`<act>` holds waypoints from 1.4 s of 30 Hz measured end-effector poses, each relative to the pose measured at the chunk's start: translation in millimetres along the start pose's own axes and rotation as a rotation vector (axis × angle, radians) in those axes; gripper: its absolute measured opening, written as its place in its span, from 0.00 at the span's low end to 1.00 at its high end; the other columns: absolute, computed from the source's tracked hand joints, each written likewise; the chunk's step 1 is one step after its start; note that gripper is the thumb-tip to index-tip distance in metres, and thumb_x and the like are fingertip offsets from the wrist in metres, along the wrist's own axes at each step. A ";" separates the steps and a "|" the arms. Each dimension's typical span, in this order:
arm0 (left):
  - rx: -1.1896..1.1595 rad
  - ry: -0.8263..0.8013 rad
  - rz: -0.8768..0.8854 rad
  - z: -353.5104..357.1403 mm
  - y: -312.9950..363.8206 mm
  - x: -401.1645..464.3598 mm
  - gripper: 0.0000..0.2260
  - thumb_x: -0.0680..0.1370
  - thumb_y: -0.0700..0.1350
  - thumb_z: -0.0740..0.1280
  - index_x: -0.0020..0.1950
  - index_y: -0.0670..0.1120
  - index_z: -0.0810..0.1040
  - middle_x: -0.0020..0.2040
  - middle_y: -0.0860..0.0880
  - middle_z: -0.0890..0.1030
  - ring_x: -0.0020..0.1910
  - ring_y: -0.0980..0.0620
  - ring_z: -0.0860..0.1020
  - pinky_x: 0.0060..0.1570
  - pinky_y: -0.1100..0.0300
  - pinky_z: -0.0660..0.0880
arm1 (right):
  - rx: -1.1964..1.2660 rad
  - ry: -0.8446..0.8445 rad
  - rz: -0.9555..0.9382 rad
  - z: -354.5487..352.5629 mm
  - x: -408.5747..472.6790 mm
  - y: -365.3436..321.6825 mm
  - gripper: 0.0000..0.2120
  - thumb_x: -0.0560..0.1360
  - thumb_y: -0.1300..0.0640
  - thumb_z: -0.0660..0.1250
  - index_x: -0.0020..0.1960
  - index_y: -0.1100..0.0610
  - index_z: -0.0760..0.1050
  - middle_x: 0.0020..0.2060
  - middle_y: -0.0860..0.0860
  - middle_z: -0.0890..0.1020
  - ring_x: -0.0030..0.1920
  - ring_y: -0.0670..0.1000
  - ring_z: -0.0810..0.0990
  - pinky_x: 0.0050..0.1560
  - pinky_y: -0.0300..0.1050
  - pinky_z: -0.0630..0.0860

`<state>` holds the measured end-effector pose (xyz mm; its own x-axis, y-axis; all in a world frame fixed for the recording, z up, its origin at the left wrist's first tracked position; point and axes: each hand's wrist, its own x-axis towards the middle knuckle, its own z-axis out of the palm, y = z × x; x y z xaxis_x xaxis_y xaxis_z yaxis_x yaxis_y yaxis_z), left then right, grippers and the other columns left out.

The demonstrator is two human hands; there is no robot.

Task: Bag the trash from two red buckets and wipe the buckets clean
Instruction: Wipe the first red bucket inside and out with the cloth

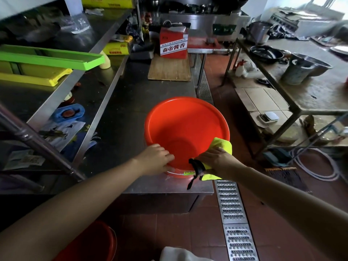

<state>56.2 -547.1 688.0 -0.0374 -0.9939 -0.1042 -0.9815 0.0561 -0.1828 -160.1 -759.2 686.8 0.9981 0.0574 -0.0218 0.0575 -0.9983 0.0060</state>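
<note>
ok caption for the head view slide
Left hand steadies red bucket while right hand wipes its rim with yellow cloth.

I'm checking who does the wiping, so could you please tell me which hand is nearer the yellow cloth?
Right. The right hand grips the yellow cloth on the round red plastic bucket's near rim; the left hand holds that rim beside it, off the cloth.

The near rim of the red bucket [186, 129] is covered by both hands, and its base is mostly out of sight behind them. The right hand [218, 160] hides the middle of the yellow cloth [224, 146], so only its ends stick out. A second red bucket [94, 242] on the floor is half blocked by the left forearm and cut off at the bottom edge. Stuff on the far shelves is too blurry to make out.
</note>
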 end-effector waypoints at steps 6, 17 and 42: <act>0.113 -0.098 0.136 15.5 77.2 -14.1 0.29 0.78 0.69 0.48 0.54 0.46 0.74 0.33 0.48 0.79 0.31 0.47 0.79 0.35 0.57 0.75 | 0.150 -0.391 -0.023 11.9 -27.6 -27.8 0.34 0.76 0.31 0.54 0.77 0.46 0.65 0.73 0.45 0.72 0.73 0.51 0.68 0.73 0.49 0.63; 0.249 -0.184 0.013 55.2 162.9 -33.3 0.13 0.62 0.48 0.77 0.43 0.44 0.85 0.37 0.43 0.85 0.35 0.45 0.83 0.37 0.56 0.80 | 0.006 -0.471 0.116 76.8 -40.0 -74.8 0.29 0.81 0.35 0.53 0.76 0.48 0.66 0.72 0.49 0.72 0.74 0.55 0.67 0.75 0.54 0.55; 0.333 -0.271 0.022 92.4 176.6 -29.1 0.29 0.84 0.53 0.53 0.69 0.26 0.61 0.64 0.23 0.68 0.63 0.26 0.72 0.65 0.34 0.67 | 0.255 -0.266 0.192 134.3 -89.0 -90.3 0.25 0.80 0.47 0.64 0.77 0.42 0.65 0.76 0.42 0.67 0.78 0.49 0.58 0.75 0.49 0.55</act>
<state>-98.7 -499.5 568.4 0.0366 -0.9334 -0.3569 -0.8654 0.1490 -0.4785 -257.0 -675.2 554.0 0.9479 -0.1001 -0.3024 -0.1694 -0.9624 -0.2123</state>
